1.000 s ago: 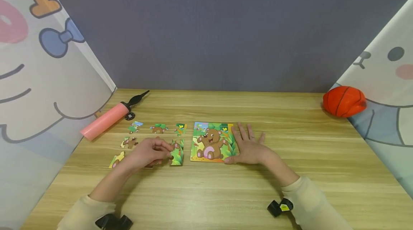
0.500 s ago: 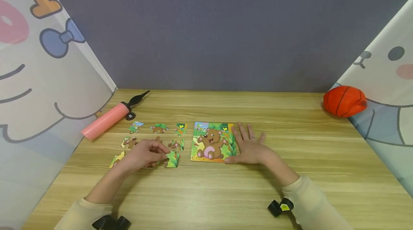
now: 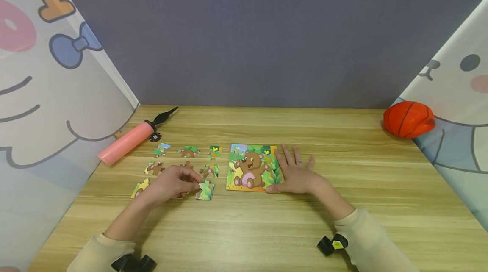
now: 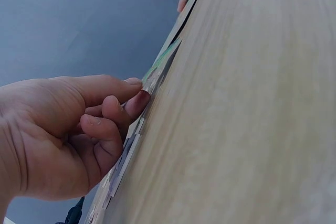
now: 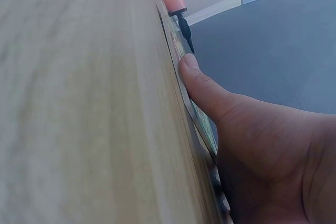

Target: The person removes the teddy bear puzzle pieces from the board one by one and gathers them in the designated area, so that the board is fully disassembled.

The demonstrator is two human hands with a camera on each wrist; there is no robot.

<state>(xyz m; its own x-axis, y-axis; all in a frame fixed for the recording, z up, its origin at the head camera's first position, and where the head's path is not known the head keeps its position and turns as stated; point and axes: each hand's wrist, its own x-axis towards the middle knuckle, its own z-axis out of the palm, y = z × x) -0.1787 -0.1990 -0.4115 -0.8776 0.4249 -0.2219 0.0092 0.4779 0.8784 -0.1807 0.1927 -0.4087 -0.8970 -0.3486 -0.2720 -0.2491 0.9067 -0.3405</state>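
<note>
In the head view my left hand [image 3: 173, 182] pinches a green puzzle piece [image 3: 206, 190] between thumb and fingertips, at the near right corner of the loose pieces. The left wrist view shows that piece [image 4: 161, 65] edge-on, tilted up from the wood at its far end. My right hand [image 3: 295, 175] lies spread, thumb and fingers along the right side of a square bear picture board [image 3: 249, 168]. Its thumb rests on the board's near right corner. Around the left hand lie other pieces, such as one with a bear's arm [image 3: 209, 171]; the hand partly hides several.
More puzzle pieces [image 3: 189, 151] sit in rows at the left. Behind them are a pink hand pump [image 3: 126, 142] with a black nozzle and a small black disc [image 3: 155, 137]. A dented red ball [image 3: 408, 119] stands at the far right, by the printed side panel.
The left hand has drawn the green piece toward the near edge, away from the bear-arm piece, then slightly right, its far end now raised. The right hand has stayed on the board.
</note>
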